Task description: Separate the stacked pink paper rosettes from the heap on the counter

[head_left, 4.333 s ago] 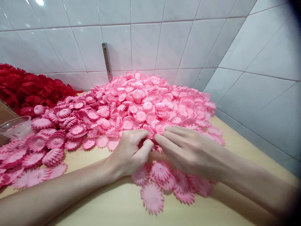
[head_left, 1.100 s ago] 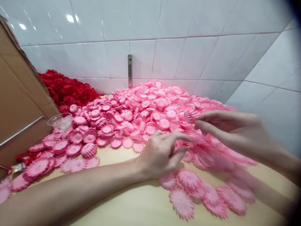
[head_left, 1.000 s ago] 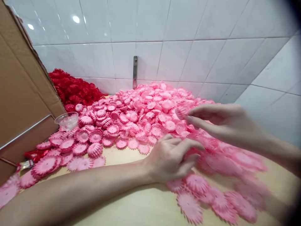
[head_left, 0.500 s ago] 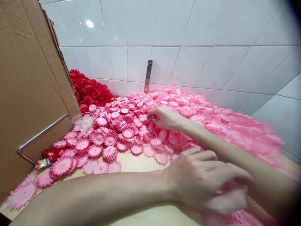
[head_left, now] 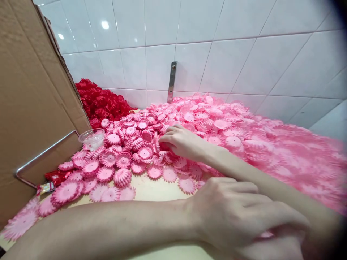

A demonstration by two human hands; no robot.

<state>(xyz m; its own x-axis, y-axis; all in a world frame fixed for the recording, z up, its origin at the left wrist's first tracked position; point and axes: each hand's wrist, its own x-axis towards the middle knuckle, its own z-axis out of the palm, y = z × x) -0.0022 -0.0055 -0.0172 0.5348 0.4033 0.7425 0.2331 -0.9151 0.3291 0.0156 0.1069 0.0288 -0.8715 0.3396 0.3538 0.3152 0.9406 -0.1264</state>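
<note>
A big heap of pink pleated flower pieces covers the wooden table up to the tiled wall. My right hand reaches across to the left part of the heap, its fingertips curled down onto a pink flower piece and pinching it. My left hand lies low at the front, fingers curled over pink pieces; a bit of pink shows between thumb and fingers. My right forearm passes behind that hand.
A tall cardboard box with a metal wire bar stands at the left. Beside it sit a clear plastic cup and red wrappers. A heap of red flower pieces lies at the back left. A metal bracket hangs on the wall.
My right hand lifted a pink piece from near my left hand, carried it left and came down onto the heap. The view turned left, showing more of the box.
</note>
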